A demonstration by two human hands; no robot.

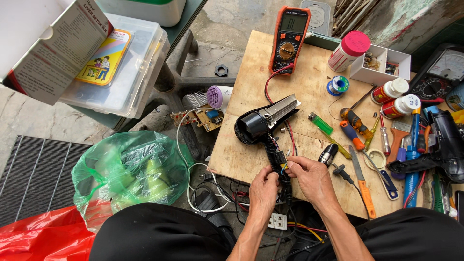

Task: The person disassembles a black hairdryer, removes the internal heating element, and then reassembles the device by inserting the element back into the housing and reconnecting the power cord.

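Both forearms reach up from the bottom edge, between dark-clothed knees, to the near edge of a pale plywood board [251, 101]. Around the work lie an orange digital multimeter [289, 38] at the far edge, a green plastic lighter [321, 123], a small spool of solder wire [338, 85], and orange-handled screwdrivers [356, 129] to the right. Left of the board sit a bare circuit board [203, 117] and a green plastic bag [130, 169]. Loose cables tangle under the board's near edge, partly hiding a white power socket [277, 221].

A black opened hair dryer [263, 128] lies on the board, its handle running toward the person and its metal heating core pointing up and right. The left hand [263, 191] pinches the handle's lower end from the left; the right hand [311, 179] closes its fingertips on the exposed coloured wires there, from the right.
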